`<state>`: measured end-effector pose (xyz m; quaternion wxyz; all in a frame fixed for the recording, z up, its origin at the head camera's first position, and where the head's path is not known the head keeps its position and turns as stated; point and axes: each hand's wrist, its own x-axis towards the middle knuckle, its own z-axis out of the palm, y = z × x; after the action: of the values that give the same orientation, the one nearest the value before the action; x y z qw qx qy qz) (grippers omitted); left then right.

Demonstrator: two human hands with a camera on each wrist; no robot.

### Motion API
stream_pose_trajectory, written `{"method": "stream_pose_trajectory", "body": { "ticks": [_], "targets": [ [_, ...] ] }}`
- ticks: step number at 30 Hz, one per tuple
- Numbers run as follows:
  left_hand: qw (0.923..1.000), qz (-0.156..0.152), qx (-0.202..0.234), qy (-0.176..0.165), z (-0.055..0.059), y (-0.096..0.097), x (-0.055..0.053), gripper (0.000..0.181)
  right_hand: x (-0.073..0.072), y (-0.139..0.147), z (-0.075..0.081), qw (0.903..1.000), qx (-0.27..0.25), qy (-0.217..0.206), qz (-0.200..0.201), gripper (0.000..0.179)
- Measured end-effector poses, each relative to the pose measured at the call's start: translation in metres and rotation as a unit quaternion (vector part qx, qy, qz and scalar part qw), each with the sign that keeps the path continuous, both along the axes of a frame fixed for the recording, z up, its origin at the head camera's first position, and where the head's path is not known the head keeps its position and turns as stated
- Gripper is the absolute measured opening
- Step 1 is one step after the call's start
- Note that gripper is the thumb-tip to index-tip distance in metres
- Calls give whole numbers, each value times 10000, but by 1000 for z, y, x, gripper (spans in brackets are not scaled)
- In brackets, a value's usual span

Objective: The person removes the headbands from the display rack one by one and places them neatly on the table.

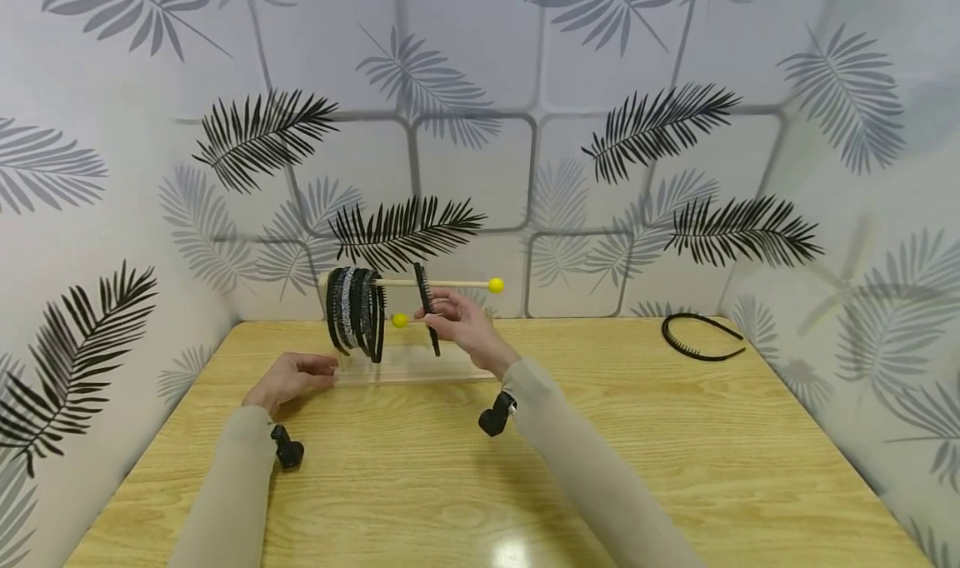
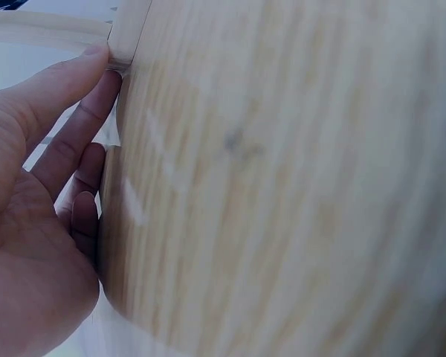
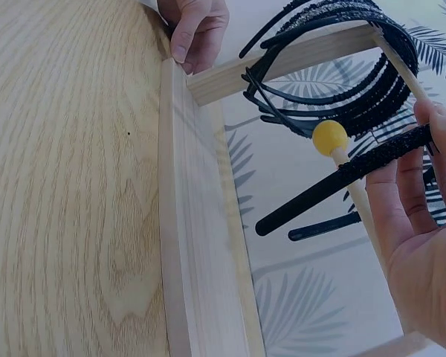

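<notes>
My right hand pinches a black headband between thumb and fingers. In the head view this headband stands nearly upright and crosses the upper rod of a pale wooden rack. Its free ends point away from the fingers in the right wrist view. Farther left, several black and silvery headbands hang bunched on the rack. My left hand grips the left end of the rack's base, thumb at the corner. That grip also shows in the left wrist view, fingers at the wood.
Yellow balls cap the upper rod and a lower rod. Another black headband lies on the wooden table at the back right. Behind the rack rises a leaf-patterned wall.
</notes>
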<state>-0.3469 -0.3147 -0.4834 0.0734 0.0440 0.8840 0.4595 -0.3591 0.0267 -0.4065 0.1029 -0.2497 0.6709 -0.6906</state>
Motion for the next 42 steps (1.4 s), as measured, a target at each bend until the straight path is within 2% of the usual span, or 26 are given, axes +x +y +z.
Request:
{"method": "stream_pose_trajectory", "body": {
  "ticks": [13,20,25,31,37,42],
  "targets": [
    [9999,-90,-42,49,0,-2,2,45,0,22,-4,9998,-146,77,-66,41],
    [10000,-18,-41,35,0,1,3,44,0,31,-7,9997,-208,93,-117,42],
    [10000,-70,-11,68,-1,0,3,45,-1,38,-9,9994,-274,81,-215,44],
    [9997,-226,-20,123,-1,-2,1,45,-4,47,-10,9995,-220,213,-77,43],
    [9997,-192,-44,114,-2,-2,1,44,-2,55,-9,9988,-332,350,-72,44],
    [9998,-153,34,90,-1,-2,2,44,-3,62,-10,9989,-303,284,-212,44]
  ]
}}
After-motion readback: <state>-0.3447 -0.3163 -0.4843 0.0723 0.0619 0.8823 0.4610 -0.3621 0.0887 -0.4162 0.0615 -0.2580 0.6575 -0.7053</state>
